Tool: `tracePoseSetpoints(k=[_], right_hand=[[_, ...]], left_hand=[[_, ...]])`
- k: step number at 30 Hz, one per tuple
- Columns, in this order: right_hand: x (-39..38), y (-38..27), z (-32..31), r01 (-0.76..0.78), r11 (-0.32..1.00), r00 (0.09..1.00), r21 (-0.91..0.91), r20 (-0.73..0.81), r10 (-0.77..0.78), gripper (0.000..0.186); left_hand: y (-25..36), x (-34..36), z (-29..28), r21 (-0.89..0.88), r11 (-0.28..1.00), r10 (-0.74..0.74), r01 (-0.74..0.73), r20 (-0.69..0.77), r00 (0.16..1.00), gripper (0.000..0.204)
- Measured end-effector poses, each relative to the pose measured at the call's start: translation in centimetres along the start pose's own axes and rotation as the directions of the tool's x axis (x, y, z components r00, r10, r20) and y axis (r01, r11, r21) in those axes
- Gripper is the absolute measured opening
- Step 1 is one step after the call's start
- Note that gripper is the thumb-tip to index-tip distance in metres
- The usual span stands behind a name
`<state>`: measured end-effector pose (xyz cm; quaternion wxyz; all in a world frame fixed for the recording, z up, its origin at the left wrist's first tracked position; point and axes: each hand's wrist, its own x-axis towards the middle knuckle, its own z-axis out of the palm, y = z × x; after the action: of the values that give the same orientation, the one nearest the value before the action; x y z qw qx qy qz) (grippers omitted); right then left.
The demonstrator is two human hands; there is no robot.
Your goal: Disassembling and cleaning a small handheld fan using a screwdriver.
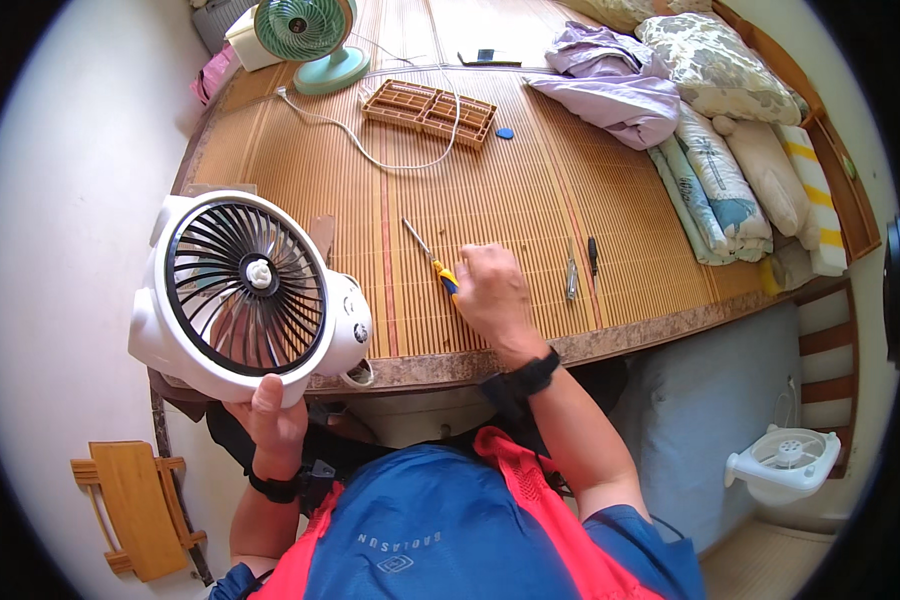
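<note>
A white fan housing with a round black grille and a white hub is tilted up at the table's near left edge. My left hand grips its lower rim, thumb on the front. My right hand is over the mat with its fingers curled in; whatever they may hold is hidden. Against its left side lies a screwdriver with a yellow and blue handle, partly covered by the hand. To the right, a screwdriver with a clear handle and a small black screwdriver rest on the mat.
A brown plastic rack, a white cable, a blue disc and a green fan are farther back. Folded bedding lines the right side. A white fan part sits lower right; a wooden stool stands lower left.
</note>
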<state>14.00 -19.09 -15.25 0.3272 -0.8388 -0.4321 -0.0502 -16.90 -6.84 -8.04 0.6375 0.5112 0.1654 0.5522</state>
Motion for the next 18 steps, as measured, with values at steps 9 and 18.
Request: tracePoseSetpoints(k=[9, 18], right_hand=[[-1.6, 11.9, -6.6, -0.366, 0.836, 0.928, -0.409, -0.088, 0.362, 0.037], [0.7, 12.4, -8.1, -0.447, 0.791, 0.867, -0.418, 0.014, 0.498, 0.026]], left_hand=[[-0.8, -0.6, -4.2, 0.227, 0.925, 0.236, -0.305, 0.285, 0.929, 0.084], [2.7, 0.9, 0.3, -0.193, 0.930, -0.284, 0.312, 0.162, 0.945, 0.114]])
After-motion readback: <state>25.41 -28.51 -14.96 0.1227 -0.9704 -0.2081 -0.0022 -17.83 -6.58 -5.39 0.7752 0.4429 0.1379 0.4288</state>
